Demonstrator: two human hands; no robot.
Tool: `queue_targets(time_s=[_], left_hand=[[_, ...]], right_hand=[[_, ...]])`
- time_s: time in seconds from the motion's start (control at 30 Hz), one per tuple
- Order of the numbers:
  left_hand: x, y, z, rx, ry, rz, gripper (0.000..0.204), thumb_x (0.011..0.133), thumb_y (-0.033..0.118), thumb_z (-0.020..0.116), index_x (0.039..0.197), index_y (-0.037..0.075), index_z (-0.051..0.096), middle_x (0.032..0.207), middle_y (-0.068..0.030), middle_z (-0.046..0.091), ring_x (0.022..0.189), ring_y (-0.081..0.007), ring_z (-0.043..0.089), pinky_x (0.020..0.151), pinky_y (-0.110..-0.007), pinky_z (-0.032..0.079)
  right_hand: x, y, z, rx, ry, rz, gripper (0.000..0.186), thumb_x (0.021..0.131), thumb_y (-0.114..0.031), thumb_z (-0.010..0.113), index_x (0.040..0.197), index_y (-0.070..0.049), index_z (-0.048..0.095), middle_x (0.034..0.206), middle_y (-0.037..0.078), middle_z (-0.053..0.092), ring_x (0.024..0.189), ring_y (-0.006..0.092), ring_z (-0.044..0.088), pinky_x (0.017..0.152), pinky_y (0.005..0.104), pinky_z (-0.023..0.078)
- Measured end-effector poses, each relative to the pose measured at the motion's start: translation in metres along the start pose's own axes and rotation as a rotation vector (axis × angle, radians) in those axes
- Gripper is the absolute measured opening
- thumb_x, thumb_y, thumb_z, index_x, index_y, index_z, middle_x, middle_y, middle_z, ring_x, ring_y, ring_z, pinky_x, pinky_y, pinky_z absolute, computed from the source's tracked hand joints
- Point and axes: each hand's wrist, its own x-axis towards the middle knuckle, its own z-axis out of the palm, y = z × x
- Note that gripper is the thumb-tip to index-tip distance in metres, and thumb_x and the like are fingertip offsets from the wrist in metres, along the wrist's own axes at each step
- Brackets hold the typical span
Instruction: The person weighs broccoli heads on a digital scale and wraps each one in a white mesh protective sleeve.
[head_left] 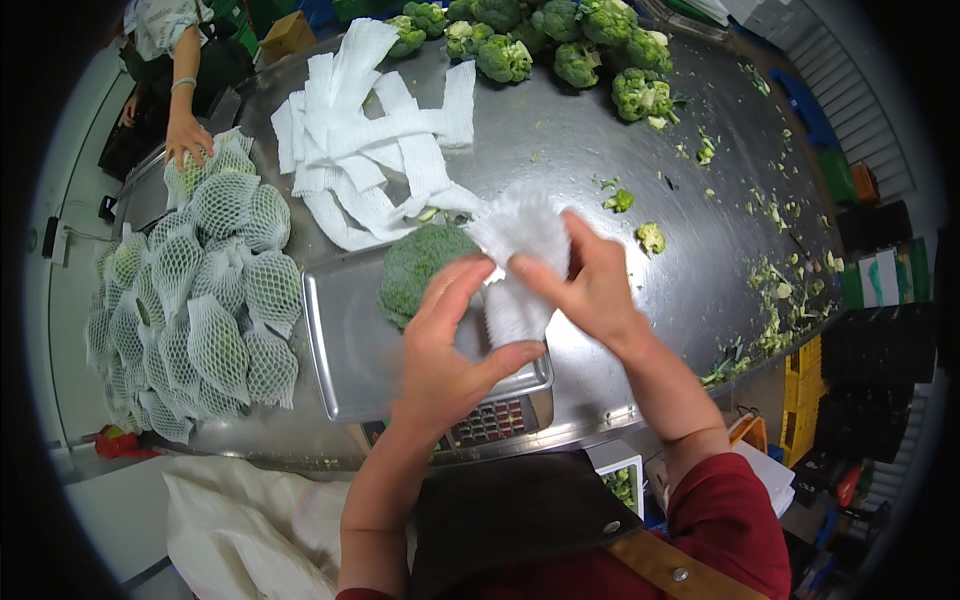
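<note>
A white foam net sleeve (522,225), partly bunched, is between my two hands above the weighing scale. My right hand (590,285) pinches its right side between thumb and fingers. My left hand (450,345) curves around its left and lower side, fingertips near the upper edge and thumb against the bottom. Directly behind my left fingers, a green broccoli head (420,270) rests on the scale's metal tray (345,375); my fingers cover part of it. Flat white foam net sleeves (375,150) lie in a loose pile just beyond the tray.
Net-wrapped broccoli heads (215,350) are heaped at the left, where another person's hand (187,135) touches the pile. Bare broccoli heads (575,60) stand at the far side. Trimmings (785,290) litter the steel table's right side. The scale's keypad (490,422) faces me.
</note>
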Motion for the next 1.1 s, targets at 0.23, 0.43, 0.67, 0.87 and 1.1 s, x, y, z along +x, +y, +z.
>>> queue_targets(time_s=[0.23,0.43,0.67,0.87,1.1], left_hand=[[-0.051,-0.016,0.029,-0.638,0.049,-0.399,0.021,0.079,-0.001,0.066,0.099,-0.003,0.06,0.087,-0.0051,0.065,0.078,-0.0085,0.061,0.068,-0.023,0.048],[-0.086,-0.021,0.059,-0.996,-0.135,-0.529,0.02,0.085,0.004,0.061,0.104,-0.002,0.056,0.094,-0.009,0.063,0.075,-0.0068,0.06,0.061,-0.02,0.047],[-0.094,-0.033,0.075,-1.067,-0.183,-0.59,0.049,0.09,0.021,0.061,0.131,0.003,0.042,0.121,-0.0121,0.053,0.102,-0.0166,0.057,0.085,-0.031,0.049],[-0.11,-0.036,0.091,-1.061,0.032,-0.458,0.054,0.084,0.014,0.067,0.129,-0.003,0.042,0.12,-0.0082,0.054,0.11,-0.0133,0.051,0.096,-0.029,0.039],[-0.103,-0.032,0.04,-1.183,0.245,-0.456,0.011,0.088,0.009,0.057,0.094,0.0,0.059,0.094,-0.0073,0.062,0.084,-0.0142,0.059,0.078,-0.03,0.049]], right_hand=[[-0.077,0.008,-0.001,-0.047,-0.173,0.206,0.043,0.079,-0.025,0.068,0.113,-0.001,0.056,0.087,0.012,0.065,0.071,0.0226,0.063,0.069,0.0328,0.05],[-0.092,-0.02,-0.012,-0.103,-0.201,-0.028,0.037,0.073,-0.012,0.075,0.106,0.0,0.062,0.089,0.007,0.065,0.079,0.0166,0.063,0.07,0.0265,0.049],[-0.121,0.012,0.004,0.668,0.157,0.696,0.029,0.092,-0.019,0.058,0.109,0.003,0.064,0.087,0.003,0.067,0.073,0.0075,0.059,0.063,0.0216,0.049],[-0.128,0.012,0.046,-0.027,0.281,-0.039,0.021,0.088,-0.005,0.058,0.107,-0.003,0.067,0.088,0.004,0.059,0.085,0.0131,0.057,0.081,0.0244,0.045],[-0.132,0.056,0.045,1.557,0.175,0.937,0.033,0.097,-0.027,0.045,0.118,-0.003,0.052,0.105,0.012,0.062,0.094,0.0174,0.06,0.086,0.0338,0.05]])
